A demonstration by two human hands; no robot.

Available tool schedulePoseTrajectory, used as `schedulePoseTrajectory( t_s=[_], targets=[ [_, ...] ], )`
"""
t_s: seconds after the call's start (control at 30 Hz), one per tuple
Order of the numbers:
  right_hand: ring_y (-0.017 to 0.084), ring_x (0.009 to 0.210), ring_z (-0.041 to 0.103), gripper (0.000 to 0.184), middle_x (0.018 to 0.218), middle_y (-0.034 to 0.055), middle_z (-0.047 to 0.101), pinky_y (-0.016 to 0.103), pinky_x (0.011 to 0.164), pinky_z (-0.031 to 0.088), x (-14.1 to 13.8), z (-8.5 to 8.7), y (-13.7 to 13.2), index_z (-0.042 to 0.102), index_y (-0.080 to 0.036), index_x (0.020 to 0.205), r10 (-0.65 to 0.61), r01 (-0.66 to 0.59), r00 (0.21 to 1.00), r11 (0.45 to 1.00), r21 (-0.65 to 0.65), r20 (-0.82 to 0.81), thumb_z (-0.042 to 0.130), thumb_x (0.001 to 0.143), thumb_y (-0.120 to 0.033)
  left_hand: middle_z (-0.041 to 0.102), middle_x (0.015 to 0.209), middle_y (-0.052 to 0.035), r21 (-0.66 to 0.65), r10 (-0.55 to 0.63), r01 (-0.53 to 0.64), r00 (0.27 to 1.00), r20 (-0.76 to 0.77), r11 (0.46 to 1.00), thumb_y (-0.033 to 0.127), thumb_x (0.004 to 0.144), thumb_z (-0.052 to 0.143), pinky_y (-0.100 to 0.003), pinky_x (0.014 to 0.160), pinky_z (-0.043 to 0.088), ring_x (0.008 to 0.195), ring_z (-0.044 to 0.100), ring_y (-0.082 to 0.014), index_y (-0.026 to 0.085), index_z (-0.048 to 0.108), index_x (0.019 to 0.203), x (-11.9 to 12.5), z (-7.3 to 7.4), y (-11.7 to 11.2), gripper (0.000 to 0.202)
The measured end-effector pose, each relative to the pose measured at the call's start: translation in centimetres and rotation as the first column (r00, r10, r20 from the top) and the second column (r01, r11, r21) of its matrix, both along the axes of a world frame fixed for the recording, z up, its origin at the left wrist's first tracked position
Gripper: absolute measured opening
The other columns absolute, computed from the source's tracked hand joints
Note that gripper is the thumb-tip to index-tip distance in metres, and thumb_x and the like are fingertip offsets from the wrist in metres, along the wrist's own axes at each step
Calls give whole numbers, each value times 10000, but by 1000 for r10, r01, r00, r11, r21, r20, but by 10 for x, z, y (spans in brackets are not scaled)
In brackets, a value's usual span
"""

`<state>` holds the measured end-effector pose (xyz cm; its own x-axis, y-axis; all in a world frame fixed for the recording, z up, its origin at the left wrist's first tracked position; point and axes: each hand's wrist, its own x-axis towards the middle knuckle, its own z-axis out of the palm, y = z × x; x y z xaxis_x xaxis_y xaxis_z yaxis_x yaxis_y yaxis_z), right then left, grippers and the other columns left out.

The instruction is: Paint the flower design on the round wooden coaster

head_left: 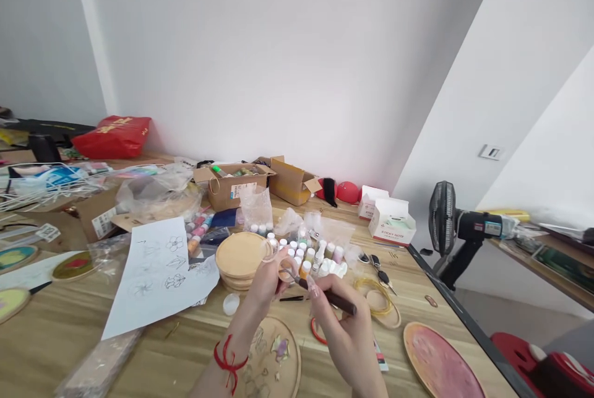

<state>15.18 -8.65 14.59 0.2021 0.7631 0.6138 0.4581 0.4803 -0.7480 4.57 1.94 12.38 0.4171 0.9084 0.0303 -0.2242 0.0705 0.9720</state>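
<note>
A long wooden table (55,336) fills the lower view, with white walls behind it and a standing fan (445,218) beyond its right edge. Past both hands, toward the far edge, sit a cardboard box (234,190) and a white sticky note box (392,223).

The right hand (341,336) pinches a dark brown paintbrush (329,298) between thumb and fingers, a narrow, closed grip. The brush slants across the hand, its tip pointing toward the left hand (260,283), near the fingers. Those fingers are curled upward, and whether they hold anything small is too hidden to tell.

Just beyond the left hand lies a stack of round wooden discs (241,259). Directly past the grip, a cluster of small paint bottles (301,254) stands close together. A round wooden plate (283,358) lies under the left wrist, which wears a red string (229,361). Left of the grip is a paper with flower drawings (158,277); right of it lies a pair of scissors (383,277). A small white cap (231,304) sits just left of the hands.
</note>
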Motion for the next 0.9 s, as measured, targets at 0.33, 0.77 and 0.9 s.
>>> schedulePoseTrajectory(
  t_s=[0.33,0.77,0.9],
  targets=[
    [127,478,436,500,519,-9,474,267,483,347,8,0,3,516,-216,553,-150,145,988,985,89,47,402,1017,-365,300,394,49,-15,-86,85,994,-62,996,531,803,538,-286,447,124,384,202,-81,207,482,510,6,3,-4,441],
    [106,442,412,472,467,-24,453,260,475,321,-1,-5,11,506,-215,512,-255,224,956,954,200,146,438,975,-275,365,444,45,-7,-153,153,980,-130,988,481,835,562,-264,422,130,389,248,-71,197,434,560,10,-16,8,416],
    [85,455,401,457,476,-36,446,233,481,321,-5,-5,17,520,-191,529,-213,194,973,963,188,86,423,971,-252,332,397,62,-88,-168,157,977,-132,984,489,810,570,-259,422,142,369,235,-73,203,423,559,6,-17,13,408]
  ],
)
